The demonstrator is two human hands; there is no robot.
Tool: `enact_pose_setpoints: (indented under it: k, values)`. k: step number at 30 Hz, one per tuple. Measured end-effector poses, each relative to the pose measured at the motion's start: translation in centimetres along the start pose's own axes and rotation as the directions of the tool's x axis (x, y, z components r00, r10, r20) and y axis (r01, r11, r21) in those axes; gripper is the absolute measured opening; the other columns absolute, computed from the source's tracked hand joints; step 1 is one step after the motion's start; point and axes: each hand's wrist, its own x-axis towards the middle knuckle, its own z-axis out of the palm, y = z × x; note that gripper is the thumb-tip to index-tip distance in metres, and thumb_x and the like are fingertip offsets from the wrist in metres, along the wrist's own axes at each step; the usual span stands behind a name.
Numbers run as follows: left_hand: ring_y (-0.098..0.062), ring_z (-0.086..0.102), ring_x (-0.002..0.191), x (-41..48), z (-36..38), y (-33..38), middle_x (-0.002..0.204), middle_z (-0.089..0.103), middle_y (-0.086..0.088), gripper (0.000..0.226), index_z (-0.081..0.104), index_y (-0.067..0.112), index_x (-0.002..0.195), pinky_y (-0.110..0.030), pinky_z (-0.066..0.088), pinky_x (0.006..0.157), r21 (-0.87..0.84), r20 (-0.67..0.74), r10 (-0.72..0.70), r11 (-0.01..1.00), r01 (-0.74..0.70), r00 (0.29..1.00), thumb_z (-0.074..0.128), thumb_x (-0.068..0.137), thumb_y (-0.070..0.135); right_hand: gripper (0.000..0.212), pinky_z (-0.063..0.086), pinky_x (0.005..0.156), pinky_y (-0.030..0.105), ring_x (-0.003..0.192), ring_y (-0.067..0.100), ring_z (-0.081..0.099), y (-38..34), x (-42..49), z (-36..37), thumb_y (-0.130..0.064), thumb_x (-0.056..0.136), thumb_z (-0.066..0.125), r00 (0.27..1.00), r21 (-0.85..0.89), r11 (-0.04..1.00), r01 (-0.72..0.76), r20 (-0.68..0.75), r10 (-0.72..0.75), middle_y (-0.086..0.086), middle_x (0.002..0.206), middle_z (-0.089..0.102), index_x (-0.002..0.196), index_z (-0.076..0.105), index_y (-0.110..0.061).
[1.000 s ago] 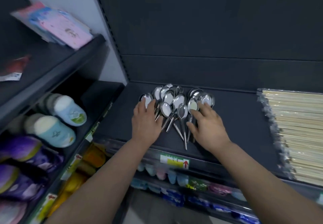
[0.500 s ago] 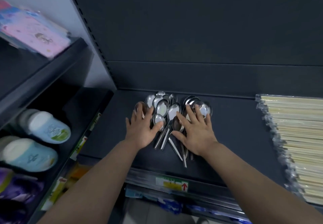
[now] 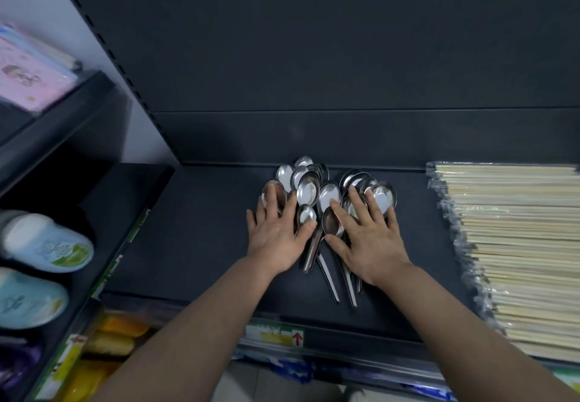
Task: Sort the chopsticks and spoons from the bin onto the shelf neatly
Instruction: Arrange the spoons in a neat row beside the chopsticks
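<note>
Spoons (image 3: pixel 309 189): polished metal, judged stiff, light and slippery; best taken by the handles. Left hand (image 3: pixel 276 238) and right hand (image 3: pixel 373 241) press flat on the pile, each grip released.

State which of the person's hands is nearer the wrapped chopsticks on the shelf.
Right. The right hand rests on the spoons, on the side towards the chopsticks; the left hand rests on the pile's far side, farther away.
</note>
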Motion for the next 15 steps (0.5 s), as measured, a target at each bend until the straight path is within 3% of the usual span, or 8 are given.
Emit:
enact_pose_setpoints:
  k: [6,10,13,15]
  values:
    - [-0.029,-0.016,0.148,-0.1,0.7,2.6,0.158,-0.027,-0.004,0.071,0.000,0.039,0.153,-0.052,-0.008,0.118,-0.038,0.000,0.003,0.999,-0.003,1.000,0.025,0.093,0.068,0.068,-0.007,0.118,0.052,0.144,0.024,-0.025,2.5,-0.9,-0.6,-0.066,0.093,0.020,1.000,0.018,0.999,-0.028,0.002,0.028,-0.003,0.158,-0.023,0.150,-0.007,-0.041]
    - [-0.032,-0.010,0.149,-0.3,-0.3,2.4,0.162,-0.016,0.000,0.066,0.012,0.040,0.152,-0.051,0.000,0.120,-0.174,-0.019,0.008,0.985,-0.011,1.000,0.033,0.095,0.063,0.068,-0.009,0.116,0.054,0.144,0.027,-0.026,2.3,-1.3,-1.4,-0.064,0.094,0.025,1.000,0.042,0.999,-0.024,0.016,0.023,-0.002,0.159,-0.020,0.151,-0.004,-0.040]
    - [-0.030,0.000,0.149,-0.4,-1.7,1.7,0.163,0.001,0.002,0.056,0.027,0.036,0.150,-0.048,0.013,0.120,-0.300,-0.088,-0.020,0.954,-0.008,0.996,0.042,0.098,0.051,0.059,-0.005,0.117,0.053,0.146,0.026,-0.018,1.8,-1.6,-1.9,-0.052,0.098,0.034,0.997,0.135,0.990,-0.036,-0.068,0.045,0.000,0.161,-0.005,0.152,0.015,-0.034]
    - [-0.027,0.018,0.144,-0.4,-2.4,1.1,0.157,0.025,0.001,0.047,0.042,0.031,0.143,-0.043,0.026,0.116,-0.284,-0.167,-0.005,0.958,-0.043,0.986,0.048,0.098,0.041,0.046,0.008,0.117,0.051,0.148,0.026,0.000,1.4,-1.6,-1.8,-0.038,0.099,0.044,0.981,0.175,0.984,-0.033,-0.181,0.065,0.003,0.160,0.016,0.144,0.040,-0.028]
